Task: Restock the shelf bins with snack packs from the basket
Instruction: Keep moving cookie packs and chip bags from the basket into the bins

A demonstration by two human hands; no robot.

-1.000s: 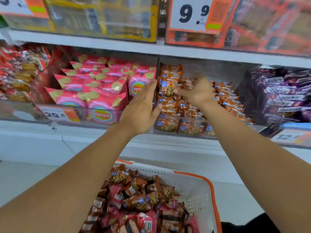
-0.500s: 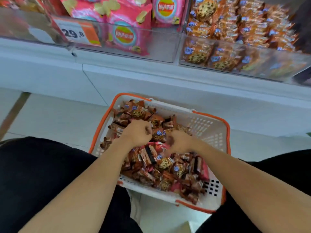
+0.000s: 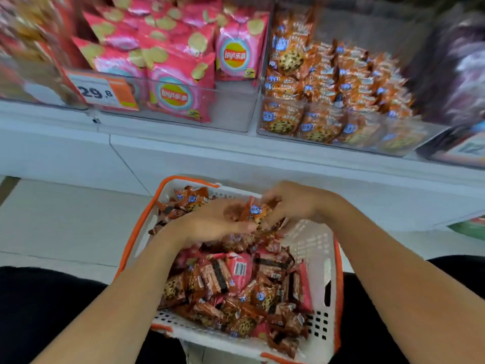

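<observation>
Fingers (image 3: pixel 273 206) of both hands clamp one orange snack pack (image 3: pixel 254 212) (above the basket (image 3: pixel 319 248))

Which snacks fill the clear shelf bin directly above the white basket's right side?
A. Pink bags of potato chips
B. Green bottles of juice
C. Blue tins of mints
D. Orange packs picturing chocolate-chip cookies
D: the clear plastic shelf bin above the orange-rimmed white plastic basket holds orange cookie packs with chocolate-chip cookies printed on them; the pink chip bags sit in the neighbouring bin to the left.
</observation>
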